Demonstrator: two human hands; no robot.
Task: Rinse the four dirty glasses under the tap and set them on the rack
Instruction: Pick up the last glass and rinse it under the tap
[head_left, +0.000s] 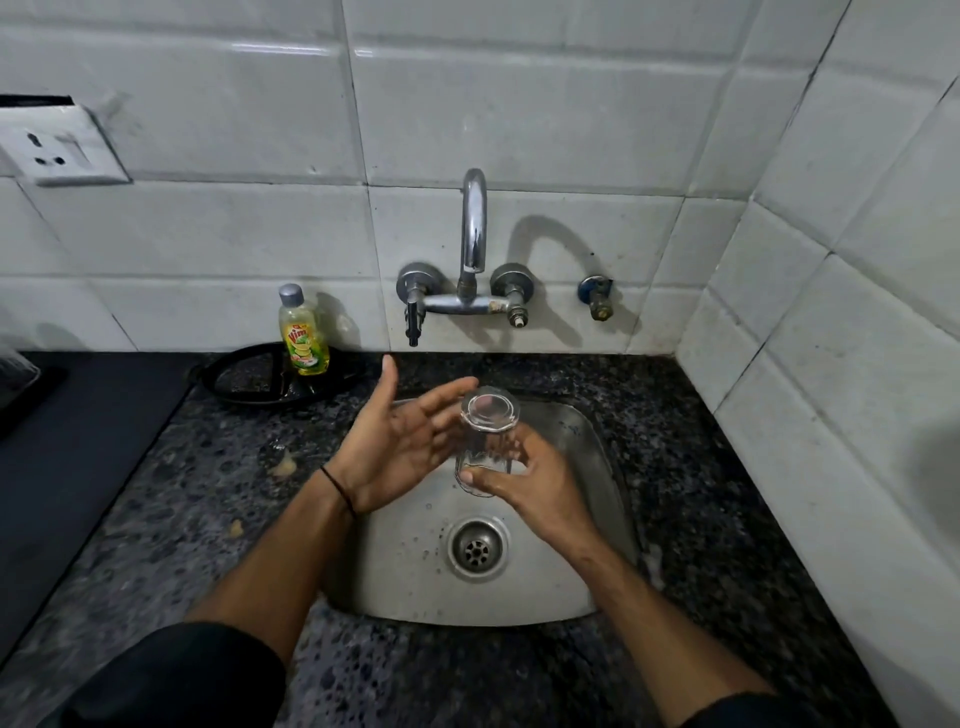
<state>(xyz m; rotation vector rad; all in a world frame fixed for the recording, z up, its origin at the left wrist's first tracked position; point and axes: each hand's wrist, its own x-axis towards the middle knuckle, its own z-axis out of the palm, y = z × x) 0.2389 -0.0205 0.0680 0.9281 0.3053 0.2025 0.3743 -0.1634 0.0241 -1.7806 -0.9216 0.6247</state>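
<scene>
Our right hand (524, 483) grips one clear glass (485, 436) by its lower end over the steel sink (597, 519), in front of the wall tap (474, 228). Our left hand (400, 447) is flat open, palm towards the glass and just beside it; we can't tell if they touch. Sink sits in a dark speckled stone worktop (182, 493), white tiled walls (519, 104) meet in a corner on our right, and a yellow dish-soap bottle (304, 332) stands left of the tap.

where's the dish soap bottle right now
In the head view the dish soap bottle stands upright at the back of the counter by the tiled wall, left of the tap and the sink, on a black round stand.
</scene>
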